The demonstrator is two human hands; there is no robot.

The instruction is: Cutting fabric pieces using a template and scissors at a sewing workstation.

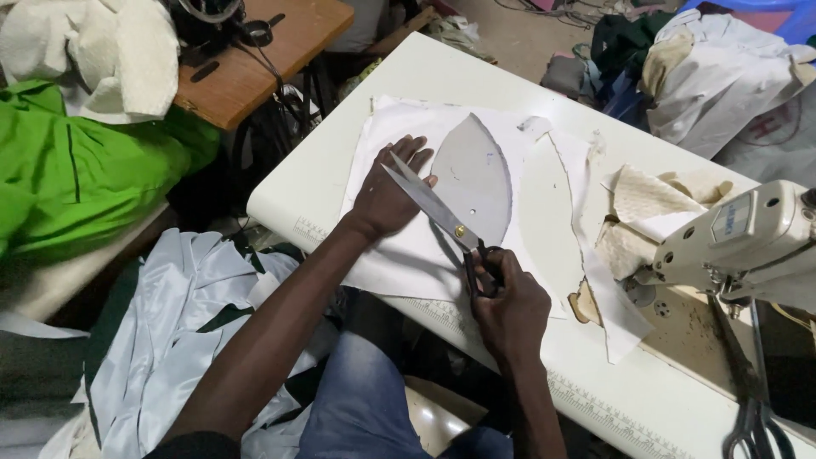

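My right hand [510, 306] grips the dark handles of large metal scissors [435, 206]. Their blades point up and to the left, running along the left edge of a grey leaf-shaped pattern piece [476, 183]. The pattern lies on white fabric [399, 255] spread over the white table [442, 76]. My left hand [387, 195] presses flat on the fabric just left of the pattern, fingers apart, partly under the scissor blades.
A cream sewing machine [748, 234] stands at the right with beige cloth scraps [646, 212] beside it. Another pair of scissors [752, 425] lies at the lower right. Green cloth [76, 170], a wooden table [255, 59] and piled garments [722, 68] surround the table.
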